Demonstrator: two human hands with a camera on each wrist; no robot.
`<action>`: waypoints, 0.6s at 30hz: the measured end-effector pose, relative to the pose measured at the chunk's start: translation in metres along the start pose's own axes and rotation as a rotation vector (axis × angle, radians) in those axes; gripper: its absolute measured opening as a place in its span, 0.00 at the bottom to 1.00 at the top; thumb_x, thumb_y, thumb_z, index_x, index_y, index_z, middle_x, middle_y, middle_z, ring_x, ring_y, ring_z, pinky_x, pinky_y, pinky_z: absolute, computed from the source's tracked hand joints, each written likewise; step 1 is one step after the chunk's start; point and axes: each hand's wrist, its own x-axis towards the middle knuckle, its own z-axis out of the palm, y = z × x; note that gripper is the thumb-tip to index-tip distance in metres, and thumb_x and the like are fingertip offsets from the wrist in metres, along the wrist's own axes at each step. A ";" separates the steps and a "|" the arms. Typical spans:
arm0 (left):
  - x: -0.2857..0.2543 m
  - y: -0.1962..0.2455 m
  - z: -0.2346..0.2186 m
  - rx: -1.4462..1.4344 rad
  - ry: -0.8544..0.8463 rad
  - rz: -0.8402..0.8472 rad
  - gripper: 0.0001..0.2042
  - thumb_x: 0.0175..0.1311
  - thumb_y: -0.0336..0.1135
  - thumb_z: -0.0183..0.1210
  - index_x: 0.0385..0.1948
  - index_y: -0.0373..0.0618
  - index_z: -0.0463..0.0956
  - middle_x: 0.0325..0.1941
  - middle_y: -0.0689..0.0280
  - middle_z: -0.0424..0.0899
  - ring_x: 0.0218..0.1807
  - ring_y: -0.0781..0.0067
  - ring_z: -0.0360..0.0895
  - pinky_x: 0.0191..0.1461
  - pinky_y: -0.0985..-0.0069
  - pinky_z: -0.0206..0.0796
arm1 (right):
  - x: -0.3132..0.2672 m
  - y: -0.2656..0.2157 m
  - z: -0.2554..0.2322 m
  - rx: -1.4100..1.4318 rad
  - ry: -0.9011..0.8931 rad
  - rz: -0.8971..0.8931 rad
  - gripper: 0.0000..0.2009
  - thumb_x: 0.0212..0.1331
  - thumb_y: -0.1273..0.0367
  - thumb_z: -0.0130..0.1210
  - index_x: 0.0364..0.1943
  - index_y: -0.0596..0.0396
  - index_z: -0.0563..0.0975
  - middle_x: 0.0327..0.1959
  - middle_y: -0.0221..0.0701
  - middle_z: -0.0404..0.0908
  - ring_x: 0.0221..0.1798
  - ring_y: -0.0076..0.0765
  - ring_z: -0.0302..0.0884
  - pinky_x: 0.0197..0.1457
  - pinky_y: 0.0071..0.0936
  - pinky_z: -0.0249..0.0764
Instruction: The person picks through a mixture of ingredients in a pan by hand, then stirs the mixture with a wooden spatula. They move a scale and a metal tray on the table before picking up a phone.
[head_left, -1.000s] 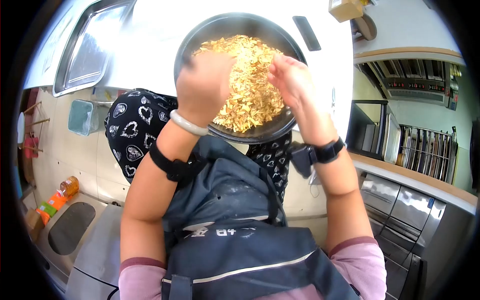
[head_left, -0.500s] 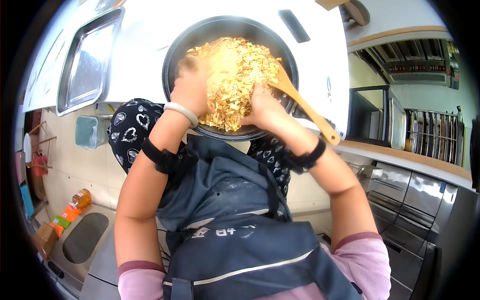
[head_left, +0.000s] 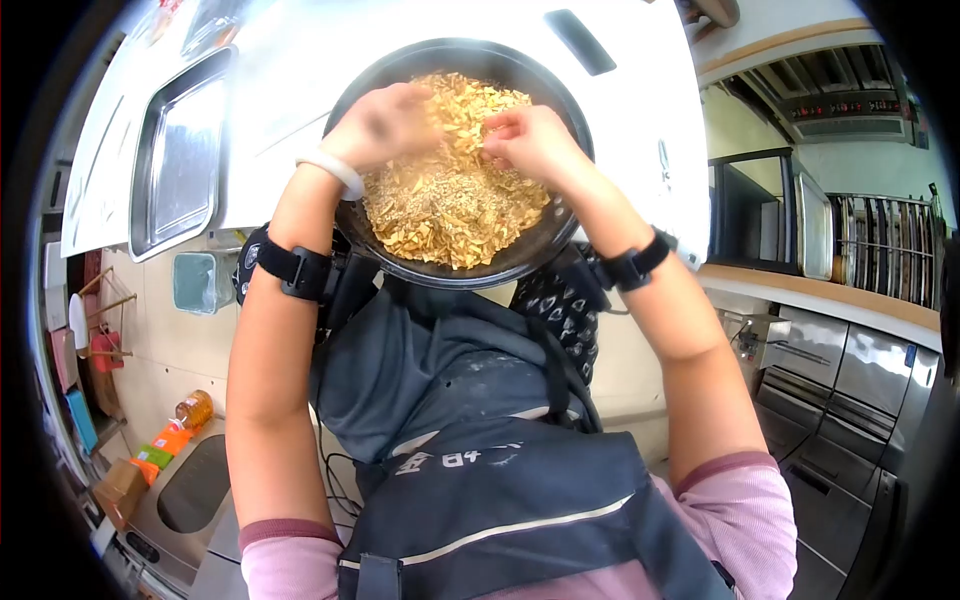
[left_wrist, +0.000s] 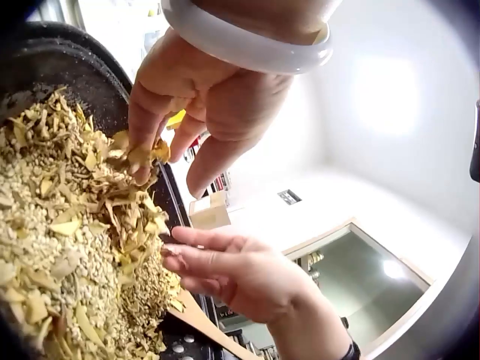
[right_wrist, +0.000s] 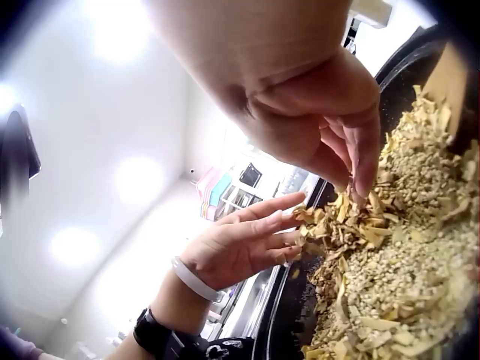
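Note:
A dark round pan (head_left: 460, 278) holds a heap of thin yellow pieces (head_left: 455, 225) with small pale grains. Over its upper left part is my left hand (head_left: 385, 125), blurred in the head view; in the right wrist view this hand (right_wrist: 244, 244) has spread fingers with pieces at their tips. My right hand (head_left: 535, 145) is above the right side of the heap. Seen from the right wrist, its thumb and fingers (right_wrist: 364, 157) pinch at some pieces. A wooden spatula (left_wrist: 199, 319) lies in the pan beside the heap, hidden in the head view.
A black phone-like slab (head_left: 580, 42) lies on the white table (head_left: 645, 110) behind the pan, to the right. An empty metal tray (head_left: 183, 150) is on the left, with a greenish bin (head_left: 202, 283) below it. Racked trays (head_left: 885, 245) stand far right.
The left hand has lifted from the pan's left side toward its upper edge. The right hand has moved up from the heap's lower right, and the spatula has passed out of sight in the head view.

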 end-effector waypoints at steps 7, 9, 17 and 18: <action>-0.005 -0.017 -0.017 0.161 -0.003 0.063 0.11 0.63 0.31 0.53 0.42 0.36 0.76 0.36 0.66 0.80 0.37 0.81 0.74 0.42 0.81 0.68 | -0.040 0.016 0.027 -0.629 -0.087 -0.116 0.17 0.48 0.59 0.62 0.35 0.59 0.80 0.30 0.43 0.81 0.37 0.47 0.79 0.42 0.35 0.74; -0.005 -0.018 -0.017 0.174 0.004 0.018 0.10 0.63 0.31 0.53 0.41 0.36 0.77 0.34 0.67 0.81 0.35 0.80 0.74 0.41 0.81 0.67 | -0.049 0.010 0.040 -0.711 -0.222 -0.115 0.20 0.43 0.55 0.65 0.29 0.60 0.80 0.26 0.44 0.79 0.33 0.50 0.78 0.39 0.38 0.73; -0.006 -0.011 -0.017 0.412 0.024 -0.020 0.11 0.58 0.36 0.58 0.28 0.34 0.77 0.20 0.61 0.76 0.23 0.74 0.71 0.30 0.76 0.65 | -0.025 0.009 0.055 -0.491 -0.171 -0.124 0.13 0.50 0.64 0.59 0.29 0.63 0.79 0.28 0.48 0.79 0.35 0.52 0.78 0.41 0.41 0.74; -0.006 -0.010 -0.018 0.434 0.032 -0.008 0.11 0.58 0.36 0.58 0.29 0.34 0.77 0.20 0.61 0.77 0.23 0.72 0.71 0.31 0.76 0.65 | -0.021 0.009 0.048 -0.394 -0.060 -0.150 0.11 0.52 0.67 0.57 0.30 0.63 0.79 0.27 0.48 0.79 0.34 0.53 0.78 0.40 0.40 0.74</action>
